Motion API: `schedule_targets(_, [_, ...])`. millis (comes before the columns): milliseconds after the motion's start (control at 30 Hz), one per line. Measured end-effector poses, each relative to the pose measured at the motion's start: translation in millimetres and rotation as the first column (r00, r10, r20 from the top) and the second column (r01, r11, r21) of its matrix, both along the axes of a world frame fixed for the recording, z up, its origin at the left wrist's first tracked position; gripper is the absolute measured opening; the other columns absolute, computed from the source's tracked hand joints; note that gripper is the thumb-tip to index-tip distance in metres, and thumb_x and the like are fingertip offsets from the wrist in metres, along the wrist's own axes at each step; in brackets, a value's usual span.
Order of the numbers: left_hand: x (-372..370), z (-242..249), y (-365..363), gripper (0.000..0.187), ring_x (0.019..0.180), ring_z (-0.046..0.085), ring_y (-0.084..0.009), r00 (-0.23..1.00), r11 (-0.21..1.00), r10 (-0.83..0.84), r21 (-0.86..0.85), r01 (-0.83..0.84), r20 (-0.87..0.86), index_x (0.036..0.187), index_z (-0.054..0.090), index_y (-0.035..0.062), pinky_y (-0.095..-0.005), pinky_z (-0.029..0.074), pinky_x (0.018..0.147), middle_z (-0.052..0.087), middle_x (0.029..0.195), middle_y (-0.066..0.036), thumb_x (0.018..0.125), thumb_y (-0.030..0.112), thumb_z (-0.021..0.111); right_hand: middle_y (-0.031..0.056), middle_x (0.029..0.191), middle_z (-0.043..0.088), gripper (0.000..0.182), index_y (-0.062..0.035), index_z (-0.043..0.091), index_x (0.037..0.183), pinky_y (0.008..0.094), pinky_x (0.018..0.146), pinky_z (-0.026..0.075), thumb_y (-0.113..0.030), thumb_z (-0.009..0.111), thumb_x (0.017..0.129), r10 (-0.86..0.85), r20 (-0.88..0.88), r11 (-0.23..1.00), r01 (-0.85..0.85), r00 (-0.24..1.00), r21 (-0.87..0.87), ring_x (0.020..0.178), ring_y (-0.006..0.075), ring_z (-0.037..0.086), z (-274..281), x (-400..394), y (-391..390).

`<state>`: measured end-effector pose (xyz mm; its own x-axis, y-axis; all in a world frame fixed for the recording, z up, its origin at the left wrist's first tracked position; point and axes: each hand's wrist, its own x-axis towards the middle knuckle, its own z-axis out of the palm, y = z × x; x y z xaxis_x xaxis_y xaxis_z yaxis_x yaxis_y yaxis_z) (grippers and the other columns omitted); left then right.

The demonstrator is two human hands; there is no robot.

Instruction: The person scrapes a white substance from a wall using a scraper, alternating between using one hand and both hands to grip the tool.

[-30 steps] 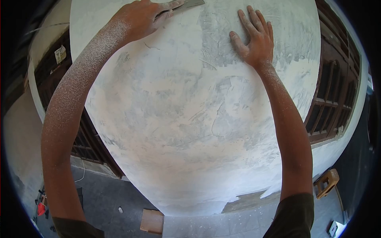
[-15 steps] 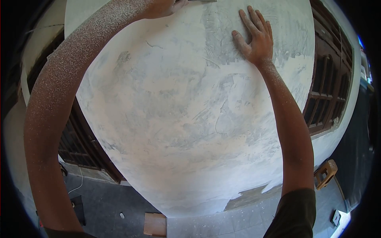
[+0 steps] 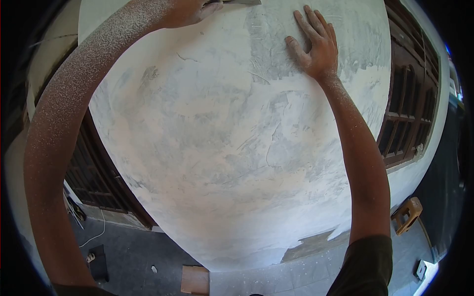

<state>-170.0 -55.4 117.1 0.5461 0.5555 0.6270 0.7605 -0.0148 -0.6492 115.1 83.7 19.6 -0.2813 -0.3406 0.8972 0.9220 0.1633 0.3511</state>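
Note:
At the top edge of the view, my left hand (image 3: 195, 11) is closed around a putty knife, its fingers partly cut off by the frame. The thin metal blade of the putty knife (image 3: 243, 2) points right, close against the wall; its handle is hidden. My right hand (image 3: 318, 47) lies on the wall with fingers spread, over a grey patch, holding nothing. White dust covers both hands and much of my left forearm. The wall (image 3: 207, 143) bears white filler smeared over grey, with some thin cracks and ridges.
Dark window frames stand on the right (image 3: 410, 98) and the left (image 3: 98, 167) of the wall. Below are a brown cardboard piece (image 3: 195, 279), a white cable (image 3: 101, 232), and a yellowish stool (image 3: 408, 215). A white object (image 3: 420, 270) lies at lower right.
My left hand and the putty knife have shifted a little to the left. The right hand stays spread on the same part of the wall, and the view has tilted slightly.

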Motion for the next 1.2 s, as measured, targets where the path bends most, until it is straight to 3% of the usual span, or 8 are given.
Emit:
schedule_targets(233, [4, 6, -5, 0.046, 0.080, 0.060, -0.0262, 0.999, 0.999, 0.015, -0.033, -0.016, -0.031, 0.149, 0.041, 0.0248, -0.0417, 0.050, 0.077, 0.064, 0.089, -0.015, 0.105, 0.036, 0.038, 0.0187, 0.152, 0.039, 0.064, -0.0043, 0.052, 0.140, 0.0492, 0.120, 0.017, -0.034, 0.062, 0.084, 0.045, -0.128, 0.965, -0.076, 0.991, -0.250, 0.144, 0.0359, 0.030, -7, -20, -36])
schedule_targets(333, [5, 4, -7, 0.046, 0.078, 0.060, -0.0249, 1.000, 1.000, -0.004, -0.025, 0.003, -0.026, 0.149, 0.041, 0.0245, -0.0417, 0.050, 0.076, 0.064, 0.085, -0.014, 0.105, 0.036, 0.038, 0.0042, 0.151, 0.044, 0.060, -0.0267, 0.054, 0.141, 0.0551, 0.119, 0.020, -0.047, 0.065, 0.085, 0.029, 0.003, 1.000, -0.029, 1.000, -0.009, 0.144, 0.0283, 0.035, -1, -1, -3])
schedule_targets(467, [12, 6, -30, 0.046, 0.082, 0.060, -0.0237, 0.959, 0.946, 0.280, -0.183, -0.268, 0.046, 0.149, 0.041, 0.0234, -0.0397, 0.050, 0.080, 0.064, 0.089, -0.015, 0.105, 0.035, 0.038, 0.0043, 0.151, 0.045, 0.060, -0.0267, 0.054, 0.140, 0.0551, 0.119, 0.020, -0.047, 0.064, 0.085, 0.046, -0.002, 0.999, -0.046, 0.999, -0.001, 0.144, 0.0283, 0.035, -2, 4, 2])
schedule_targets(667, [-7, 27, 49, 0.045, 0.067, 0.059, -0.0241, 0.975, 0.978, -0.148, 0.120, 0.169, -0.165, 0.147, 0.044, 0.0244, -0.0404, 0.051, 0.068, 0.063, 0.074, -0.013, 0.104, 0.034, 0.041, 0.0042, 0.151, 0.045, 0.059, -0.0268, 0.054, 0.140, 0.0546, 0.119, 0.021, -0.046, 0.065, 0.085, 0.039, 0.006, 0.999, -0.039, 0.999, -0.002, 0.143, 0.0281, 0.035, -1, 2, 1])
schedule_targets(767, [-10, -2, 8, 0.044, 0.069, 0.060, -0.0250, 0.988, 0.979, -0.135, 0.146, 0.145, -0.076, 0.147, 0.045, 0.0248, -0.0404, 0.051, 0.069, 0.062, 0.073, -0.014, 0.104, 0.033, 0.042, 0.0038, 0.151, 0.045, 0.059, -0.0272, 0.055, 0.140, 0.0539, 0.119, 0.021, -0.047, 0.065, 0.085, 0.031, -0.008, 0.999, -0.032, 0.999, -0.024, 0.143, 0.0277, 0.035, -1, 2, -1])
schedule_targets(900, [23, -2, -27, 0.044, 0.091, 0.060, -0.0267, 0.920, 0.936, 0.347, -0.132, -0.326, 0.185, 0.148, 0.043, 0.0250, -0.0402, 0.050, 0.085, 0.064, 0.088, -0.017, 0.104, 0.032, 0.041, 0.0033, 0.151, 0.045, 0.059, -0.0273, 0.055, 0.140, 0.0533, 0.119, 0.021, -0.047, 0.064, 0.085, 0.050, -0.012, 0.999, -0.050, 0.999, -0.015, 0.143, 0.0270, 0.035, -2, 4, 3])
schedule_targets(1000, [4, 3, -1, 0.045, 0.089, 0.061, -0.0274, 0.995, 0.995, -0.095, 0.033, 0.096, -0.013, 0.148, 0.042, 0.0255, -0.0412, 0.050, 0.084, 0.065, 0.089, -0.017, 0.104, 0.032, 0.040, 0.0033, 0.151, 0.045, 0.058, -0.0268, 0.055, 0.140, 0.0532, 0.119, 0.021, -0.047, 0.064, 0.086, 0.052, -0.001, 0.999, -0.052, 0.999, -0.014, 0.143, 0.0270, 0.035, -3, 2, 2])
schedule_targets(1200, [11, -5, -13, 0.046, 0.091, 0.061, -0.0280, 0.986, 0.989, 0.132, -0.085, -0.124, 0.098, 0.149, 0.042, 0.0218, -0.0420, 0.050, 0.086, 0.065, 0.092, -0.018, 0.104, 0.032, 0.040, 0.0037, 0.151, 0.045, 0.058, -0.0260, 0.055, 0.139, 0.0531, 0.119, 0.021, -0.045, 0.065, 0.085, 0.048, -0.001, 0.999, -0.048, 0.999, -0.013, 0.143, 0.0272, 0.036, -1, 2, 1])
